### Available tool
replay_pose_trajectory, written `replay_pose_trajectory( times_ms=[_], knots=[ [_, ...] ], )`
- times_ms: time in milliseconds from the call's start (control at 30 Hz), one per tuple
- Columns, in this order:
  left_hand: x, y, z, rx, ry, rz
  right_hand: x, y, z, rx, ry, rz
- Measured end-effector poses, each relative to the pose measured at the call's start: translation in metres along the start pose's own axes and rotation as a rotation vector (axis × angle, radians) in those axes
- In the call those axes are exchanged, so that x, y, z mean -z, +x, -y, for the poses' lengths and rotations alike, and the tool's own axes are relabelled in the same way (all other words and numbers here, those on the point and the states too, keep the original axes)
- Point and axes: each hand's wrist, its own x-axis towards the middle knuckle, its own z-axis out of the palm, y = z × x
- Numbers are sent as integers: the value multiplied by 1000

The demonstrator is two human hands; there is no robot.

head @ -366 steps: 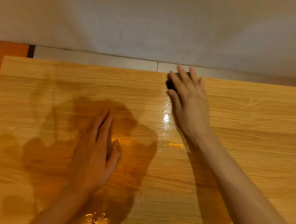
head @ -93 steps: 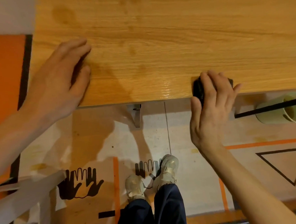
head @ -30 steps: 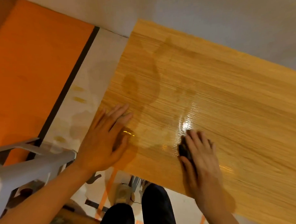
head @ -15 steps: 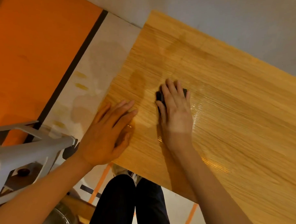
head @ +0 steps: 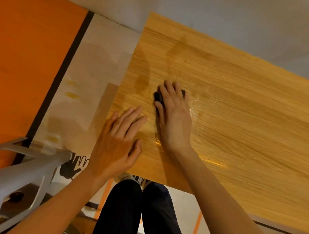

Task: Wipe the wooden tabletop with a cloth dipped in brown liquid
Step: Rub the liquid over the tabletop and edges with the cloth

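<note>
On glossy wet wooden tabletop [head: 237,114], dark cloth [head: 157,97] under flat right hand [head: 175,119]

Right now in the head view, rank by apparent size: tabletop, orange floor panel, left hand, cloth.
1. tabletop
2. orange floor panel, cut off by the frame edge
3. left hand
4. cloth, mostly hidden under the right hand, so its full size is unsure

1. Wooden tabletop [head: 237,114]: light, yellow-brown grain, running slantwise from the upper middle of the frame to the lower right; glossy wet streaks shine near its middle.
2. Cloth [head: 158,97]: small, dark, bunched wad lying on the tabletop left of frame centre, mostly covered by flat fingers.
</note>
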Motion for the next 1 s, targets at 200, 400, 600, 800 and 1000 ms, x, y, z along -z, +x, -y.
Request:
replay_pose_trajectory(
  times_ms=[200,400,600,800,1000],
  knots=[
    [-1,-2,-1,-2,-34,1,3,-136,26,-11,31,67],
    [-2,1,1,-13,-5,-8,15,-52,-11,-68,-18,22],
    [-1,0,-1,-16,10,-19,10,-76,0,-226,62,-82],
    [1,3,-3,-8,-8,-11,29,-108,-24,-3,-16,105],
    [5,16,-1,18,-40,-52,31,12,-49,-114,31,-7]
  ],
)
